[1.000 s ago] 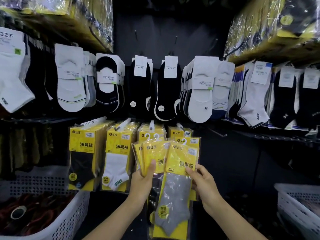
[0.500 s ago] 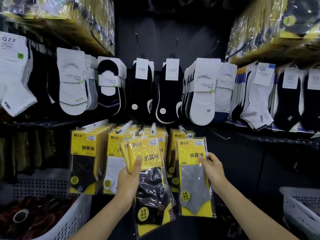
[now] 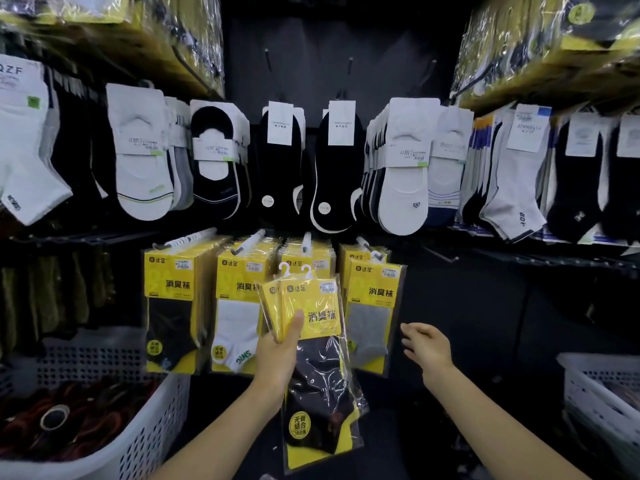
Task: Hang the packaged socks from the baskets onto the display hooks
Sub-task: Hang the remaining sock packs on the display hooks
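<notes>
Head view: right hand (image 3: 427,344) released the grey-sock pack (image 3: 374,306).

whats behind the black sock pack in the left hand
One more yellow pack at least: its left edge and second white hanger show behind the black sock pack in the left hand. Its sock is covered.
</notes>
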